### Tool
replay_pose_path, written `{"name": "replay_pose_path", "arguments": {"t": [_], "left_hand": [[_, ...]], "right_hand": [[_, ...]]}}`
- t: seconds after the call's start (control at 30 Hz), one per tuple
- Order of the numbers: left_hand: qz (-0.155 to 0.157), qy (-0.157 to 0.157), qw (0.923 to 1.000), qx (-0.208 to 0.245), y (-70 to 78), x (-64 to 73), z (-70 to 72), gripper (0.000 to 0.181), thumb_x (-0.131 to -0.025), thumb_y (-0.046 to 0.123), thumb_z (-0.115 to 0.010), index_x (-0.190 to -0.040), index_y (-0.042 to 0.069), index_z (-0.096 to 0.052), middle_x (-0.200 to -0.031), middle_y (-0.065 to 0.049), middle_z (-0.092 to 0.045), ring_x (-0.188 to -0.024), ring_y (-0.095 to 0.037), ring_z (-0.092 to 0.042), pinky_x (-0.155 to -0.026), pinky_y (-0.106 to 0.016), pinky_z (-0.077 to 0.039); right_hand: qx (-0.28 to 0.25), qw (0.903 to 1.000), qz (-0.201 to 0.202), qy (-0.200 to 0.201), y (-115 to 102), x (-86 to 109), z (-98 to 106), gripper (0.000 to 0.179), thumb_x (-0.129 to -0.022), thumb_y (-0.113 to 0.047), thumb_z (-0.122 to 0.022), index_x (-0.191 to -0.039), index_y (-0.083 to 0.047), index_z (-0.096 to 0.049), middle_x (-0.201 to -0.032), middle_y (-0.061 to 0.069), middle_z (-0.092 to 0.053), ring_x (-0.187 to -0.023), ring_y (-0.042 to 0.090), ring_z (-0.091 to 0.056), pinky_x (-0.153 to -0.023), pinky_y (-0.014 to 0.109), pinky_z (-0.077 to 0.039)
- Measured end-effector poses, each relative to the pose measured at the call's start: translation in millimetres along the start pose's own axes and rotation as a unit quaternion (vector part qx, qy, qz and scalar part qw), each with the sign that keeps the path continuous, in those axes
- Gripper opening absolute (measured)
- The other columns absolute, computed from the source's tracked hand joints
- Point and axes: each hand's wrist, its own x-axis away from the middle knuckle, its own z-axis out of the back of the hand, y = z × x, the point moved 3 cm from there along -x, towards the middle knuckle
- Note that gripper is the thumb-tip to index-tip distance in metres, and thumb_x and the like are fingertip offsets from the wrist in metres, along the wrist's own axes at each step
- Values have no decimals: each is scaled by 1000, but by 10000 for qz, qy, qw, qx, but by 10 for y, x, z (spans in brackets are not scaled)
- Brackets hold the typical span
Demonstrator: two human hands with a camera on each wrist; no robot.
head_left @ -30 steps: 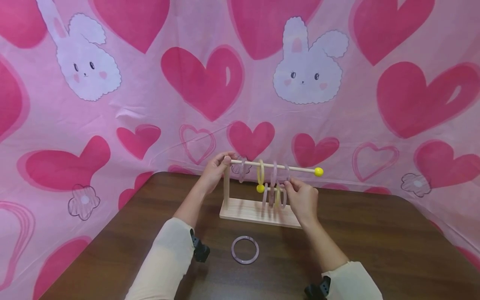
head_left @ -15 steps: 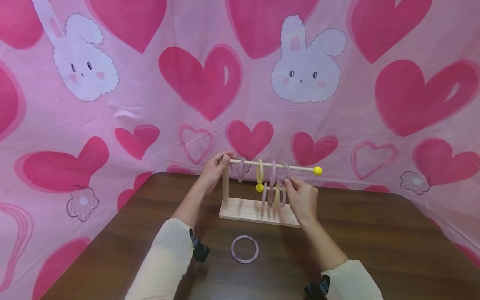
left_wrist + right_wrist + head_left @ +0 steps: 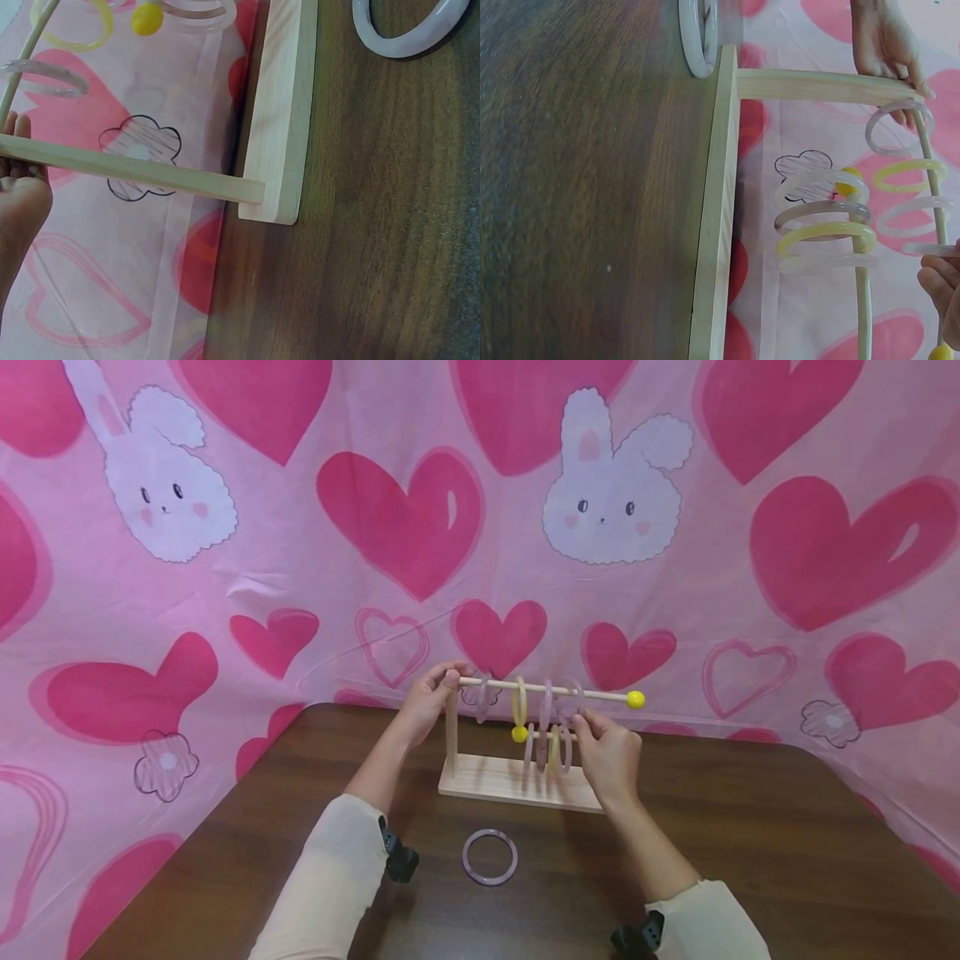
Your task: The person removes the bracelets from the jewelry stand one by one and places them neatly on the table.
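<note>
A wooden bangle stand (image 3: 495, 782) has a long upper rod (image 3: 611, 696) and a shorter lower rod, each tipped with a yellow ball. My left hand (image 3: 426, 706) grips the top of its left post (image 3: 452, 731). At the upper rod, my right hand (image 3: 611, 760) pinches a pale lilac bangle (image 3: 922, 248) that hangs on it. Left of that hang another pale bangle (image 3: 547, 703), a yellow bangle (image 3: 521, 702) and a greyish bangle (image 3: 871, 139). Several bangles (image 3: 825, 231), one of them yellow, circle the lower rod. The stand's right end is hidden behind my right hand.
A loose purple bangle (image 3: 490, 857) lies flat on the dark wooden table (image 3: 300, 860), in front of the stand. Behind the table hangs a pink cloth (image 3: 510, 552) printed with hearts and rabbits. Both forearms reach in from the front, a small black camera strapped to each.
My right hand has shifted slightly to the right, and the pinched bangle has tilted and moved with it along the upper rod. My left hand keeps its place on the post.
</note>
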Motion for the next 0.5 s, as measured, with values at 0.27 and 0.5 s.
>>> {"name": "replay_pose_path", "arguments": {"t": [0.27,0.5], "left_hand": [[-63,-54,9999,56,8,1,-4,44,-93,23,-50,-126,-5,-47,-113,-9,-60,-108,-18,-52,-98,-35,-34],[-70,-28,9999,75,7,5,-8,42,-93,22,-50,-125,-5,-48,-113,-10,-60,-107,-17,-52,-97,-34,-35]], "right_hand": [[-6,10000,47,85,-8,-3,37,15,-80,-6,-71,-90,5,-71,-79,17,-67,-71,28,-67,-57,43,-50],[1,9998,45,195,-9,-2,81,15,-80,-6,-72,-89,5,-71,-79,19,-67,-73,30,-67,-58,43,-51]]}}
